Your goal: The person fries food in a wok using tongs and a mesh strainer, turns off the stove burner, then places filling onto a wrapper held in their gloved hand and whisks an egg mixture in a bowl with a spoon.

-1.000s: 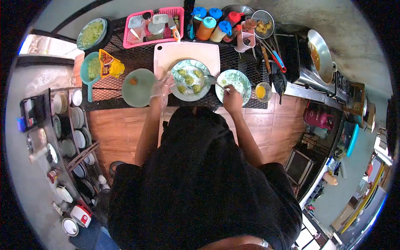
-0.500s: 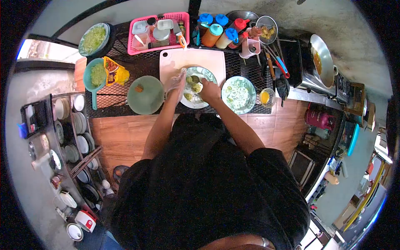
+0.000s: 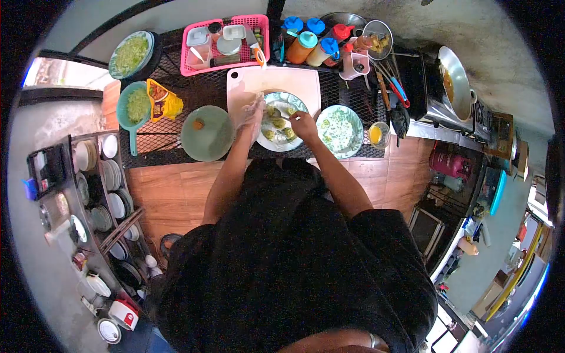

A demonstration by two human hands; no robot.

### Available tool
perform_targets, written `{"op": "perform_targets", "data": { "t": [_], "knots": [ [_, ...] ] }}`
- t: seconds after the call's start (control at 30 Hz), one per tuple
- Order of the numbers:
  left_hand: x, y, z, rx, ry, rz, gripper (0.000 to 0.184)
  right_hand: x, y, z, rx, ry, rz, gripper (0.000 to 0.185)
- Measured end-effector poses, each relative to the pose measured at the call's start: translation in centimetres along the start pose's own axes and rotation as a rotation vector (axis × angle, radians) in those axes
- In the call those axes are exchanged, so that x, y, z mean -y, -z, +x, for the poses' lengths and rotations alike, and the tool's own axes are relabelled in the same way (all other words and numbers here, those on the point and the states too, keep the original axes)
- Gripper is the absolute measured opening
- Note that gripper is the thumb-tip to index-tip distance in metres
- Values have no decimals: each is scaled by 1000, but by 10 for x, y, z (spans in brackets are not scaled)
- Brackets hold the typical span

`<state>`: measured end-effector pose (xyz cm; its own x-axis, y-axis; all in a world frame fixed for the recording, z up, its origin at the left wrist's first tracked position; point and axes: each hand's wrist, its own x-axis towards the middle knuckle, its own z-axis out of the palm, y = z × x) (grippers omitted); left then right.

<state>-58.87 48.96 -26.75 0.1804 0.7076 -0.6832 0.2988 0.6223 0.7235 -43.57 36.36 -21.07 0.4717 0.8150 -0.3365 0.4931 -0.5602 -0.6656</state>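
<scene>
In front of me a patterned plate [image 3: 283, 144] holds several greenish lumps [image 3: 278, 123]; it overlaps the front of a pale pink cutting board [image 3: 244, 88]. My right hand [image 3: 303, 125] is closed on the handle of a spoon [image 3: 285, 117], its bowl end over the lumps. My left hand [image 3: 253, 115], in a clear plastic glove, lies along the plate's left rim with fingers stretched out. Left of it stands a wide pale green bowl [image 3: 206, 144] with a small brown lump inside. A second plate [image 3: 339, 132], to the right, carries a white and green mixture.
A small cup of yellow liquid [image 3: 375, 135] stands near the right table edge. Behind are squeeze bottles [image 3: 301, 50] and a pink basket [image 3: 194, 69] of containers. A turquoise strainer [image 3: 133, 126] and yellow packet [image 3: 166, 107] sit left; a wok [image 3: 462, 70] is far right.
My right hand has shifted slightly right, and more of the lumps shows on the plate. My left hand stays at the plate's left rim.
</scene>
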Motion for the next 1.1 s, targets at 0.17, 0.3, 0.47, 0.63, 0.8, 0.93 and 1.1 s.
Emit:
{"op": "perform_targets", "data": {
  "t": [0.17,0.3,0.47,0.63,0.8,0.93,1.1],
  "knots": [
    [-30,13,-23,145,-93,-259,52,10,20,-6,-16,-56,96,22],
    [-70,29,-73,139,-112,-501,54,7,37,-25,-28,-27,312,17],
    [-106,30,-129,420,11,-1046,74,61,73,-80,-165,215,385,18],
    [-142,15,-174,845,-6,-1381,84,103,88,-124,-260,285,244,22],
    [-176,7,-202,795,99,-1460,68,114,100,-138,-475,525,-1,31],
    [-178,8,-207,875,71,-1431,50,115,102,-144,-608,592,-63,41],
    [-176,3,-213,784,-22,-1320,44,118,106,-151,-698,645,-16,44]
  ]
}}
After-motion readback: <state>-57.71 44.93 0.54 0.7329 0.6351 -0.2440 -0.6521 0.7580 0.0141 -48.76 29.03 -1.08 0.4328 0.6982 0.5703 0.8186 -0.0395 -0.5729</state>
